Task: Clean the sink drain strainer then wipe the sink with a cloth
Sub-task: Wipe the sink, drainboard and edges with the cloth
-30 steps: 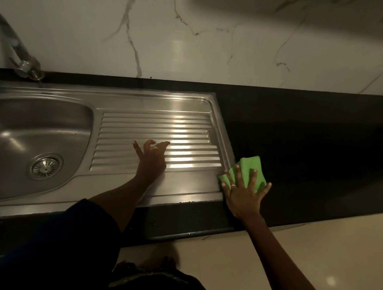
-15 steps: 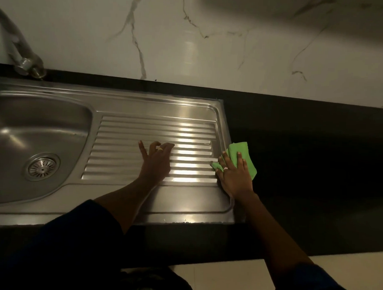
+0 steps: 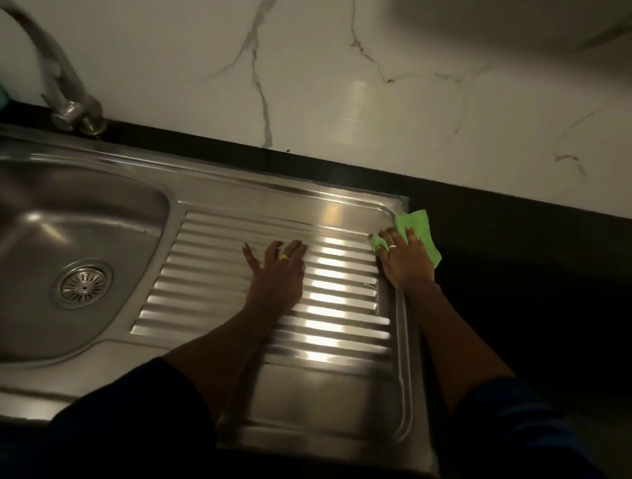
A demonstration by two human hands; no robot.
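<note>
A steel sink (image 3: 219, 185) with a ribbed draining board fills the left and middle. Its round drain strainer (image 3: 85, 283) sits in the bowl at the left. My left hand (image 3: 275, 273) lies flat on the ribs of the draining board, fingers straight. My right hand (image 3: 405, 260) presses a green cloth (image 3: 420, 228) flat onto the right rim of the sink near its far corner, fingers spread over the cloth.
A metal tap (image 3: 67, 98) rises at the back left. A black countertop (image 3: 521, 282) runs to the right of the sink, and a white marble wall (image 3: 348, 79) stands behind it.
My right hand has slid the green cloth along the sink's right rim, from the near corner to the far corner. My left hand has stayed on the ribs.
</note>
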